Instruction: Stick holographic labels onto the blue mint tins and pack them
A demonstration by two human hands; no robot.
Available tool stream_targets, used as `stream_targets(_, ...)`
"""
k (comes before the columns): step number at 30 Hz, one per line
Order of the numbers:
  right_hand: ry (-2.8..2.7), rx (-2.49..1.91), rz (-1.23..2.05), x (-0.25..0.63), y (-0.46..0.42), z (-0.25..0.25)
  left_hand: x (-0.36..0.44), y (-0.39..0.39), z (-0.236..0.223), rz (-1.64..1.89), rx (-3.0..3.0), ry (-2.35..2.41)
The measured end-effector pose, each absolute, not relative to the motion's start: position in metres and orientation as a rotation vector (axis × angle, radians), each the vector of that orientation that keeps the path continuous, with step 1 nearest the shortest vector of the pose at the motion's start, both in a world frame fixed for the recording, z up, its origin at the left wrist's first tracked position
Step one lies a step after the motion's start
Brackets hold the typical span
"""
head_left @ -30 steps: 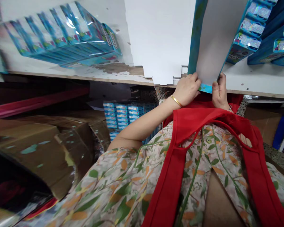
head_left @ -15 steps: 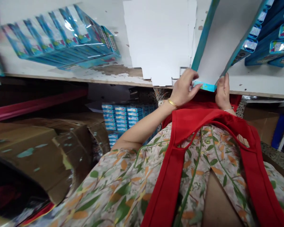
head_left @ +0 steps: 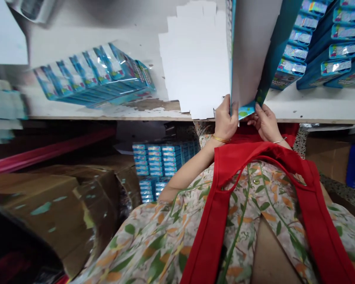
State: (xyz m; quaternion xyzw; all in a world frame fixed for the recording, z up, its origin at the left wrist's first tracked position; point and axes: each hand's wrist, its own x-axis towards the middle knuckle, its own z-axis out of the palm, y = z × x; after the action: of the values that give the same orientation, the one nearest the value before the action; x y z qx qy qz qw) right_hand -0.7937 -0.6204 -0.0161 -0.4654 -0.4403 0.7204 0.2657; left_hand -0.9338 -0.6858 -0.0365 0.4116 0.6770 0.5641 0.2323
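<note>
I hold a flat carton blank (head_left: pixel 250 51), white inside with teal printed edges, upright at the front edge of the white worktable (head_left: pixel 313 106). My left hand (head_left: pixel 225 120) is closed on its lower left edge, thumb and fingers pinching the card. My right hand (head_left: pixel 264 122) is closed on the small teal flap at its lower right corner. A stack of flat white blanks (head_left: pixel 195 63) lies on the table just left of it.
A shrink-wrapped row of teal boxes (head_left: pixel 97 77) lies on the table's left. More teal boxes (head_left: pixel 319 47) stand at the right. Under the table are stacked teal packs (head_left: pixel 156 157), brown cartons (head_left: pixel 62 205) and a red bar (head_left: pixel 47 152).
The carton blank has swung from leaning right to nearly upright. My left hand shifted its grip onto the left edge, and my right hand moved left to the bottom flap. The view tilted down.
</note>
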Motion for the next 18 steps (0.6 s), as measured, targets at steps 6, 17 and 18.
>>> stream_targets(6,-1.124,-1.143,1.977,-0.795,-0.621,-0.012,-0.930,-0.684,-0.036,1.587,1.153,1.886)
stream_targets(17,-1.053,-1.230,1.939,-0.801,-0.623,-0.007,-0.919,-0.679,-0.050,1.614,1.273,1.975)
stream_targets(18,-1.040,-1.251,1.942,-0.803,-0.623,-0.007,-0.918,-0.679,-0.054,1.627,1.340,1.969)
